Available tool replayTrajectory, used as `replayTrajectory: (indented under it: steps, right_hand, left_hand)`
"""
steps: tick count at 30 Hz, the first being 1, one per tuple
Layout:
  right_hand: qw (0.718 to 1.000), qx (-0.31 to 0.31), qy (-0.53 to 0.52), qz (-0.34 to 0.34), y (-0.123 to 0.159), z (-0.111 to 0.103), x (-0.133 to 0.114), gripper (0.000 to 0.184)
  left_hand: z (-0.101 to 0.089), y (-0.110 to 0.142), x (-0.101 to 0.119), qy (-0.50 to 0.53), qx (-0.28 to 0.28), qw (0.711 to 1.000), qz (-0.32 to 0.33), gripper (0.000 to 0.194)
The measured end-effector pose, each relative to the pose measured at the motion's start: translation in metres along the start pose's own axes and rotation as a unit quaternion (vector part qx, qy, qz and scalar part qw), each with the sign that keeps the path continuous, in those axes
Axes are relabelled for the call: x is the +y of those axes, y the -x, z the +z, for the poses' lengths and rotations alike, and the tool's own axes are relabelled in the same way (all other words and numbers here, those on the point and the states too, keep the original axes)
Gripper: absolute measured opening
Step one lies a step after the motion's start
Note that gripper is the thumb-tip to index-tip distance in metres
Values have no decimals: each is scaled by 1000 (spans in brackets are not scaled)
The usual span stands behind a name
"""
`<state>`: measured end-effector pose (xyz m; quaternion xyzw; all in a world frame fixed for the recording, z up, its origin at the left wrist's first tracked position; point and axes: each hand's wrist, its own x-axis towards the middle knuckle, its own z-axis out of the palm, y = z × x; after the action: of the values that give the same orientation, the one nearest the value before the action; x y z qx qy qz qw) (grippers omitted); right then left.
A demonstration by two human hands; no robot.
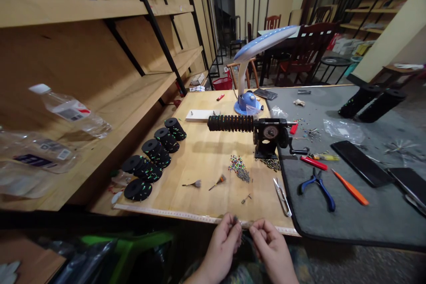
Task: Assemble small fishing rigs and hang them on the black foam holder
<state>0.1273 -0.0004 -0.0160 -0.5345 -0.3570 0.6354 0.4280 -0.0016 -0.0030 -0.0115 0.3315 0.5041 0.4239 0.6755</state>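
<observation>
At the table's near edge, my left hand (225, 238) is closed in a pinch, with a small dark tuft-like bit showing at its fingertips. Beside it my right hand (269, 243) is pinched too; what it holds is too small to make out. Just beyond the hands lies a tiny metal piece (246, 198). Farther off are two feathery tufts, one grey (197, 183) and one orange and dark (220, 179). A pile of coloured beads (236, 163) adjoins small grey pieces (244, 175). Thread snips (282, 197) rest to the right.
A black geared device with a crank (269, 135) carries a ridged black roller (230, 123). Black foam cylinders (156, 153) stand left. Blue pliers (316, 186), an orange tool (351, 187) and a phone (362, 163) lie on the grey mat (313, 219). Behind stands a blue lamp (246, 103).
</observation>
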Motion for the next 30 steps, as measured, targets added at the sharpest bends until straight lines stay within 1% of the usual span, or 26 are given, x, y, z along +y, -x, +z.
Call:
replayTrajectory:
  steps: [9,13,17,20,25,30]
  right_hand:
    - [1000,3,3,4,0,-3,4,55]
    - [999,-30,28,6,2,1,-2,54]
    - [997,-67,37,18,4,5,-4,47]
    - [996,-71,36,35,3,6,-1,45]
    - [994,-80,23,72,-1,5,2,47]
    - [994,-83,12,77,-3,6,2,46]
  left_hand:
    - [-9,2,0,0,12,1000,5,46]
    - [-9,2,0,-17,4,1000,2,46]
    - [-6,4,3,-30,3,1000,0,48]
    - [-5,5,5,-29,0,1000,-3,48]
    - [-5,4,8,-32,-11,999,-19,49]
    - [-5,4,9,-38,-16,999,-16,49]
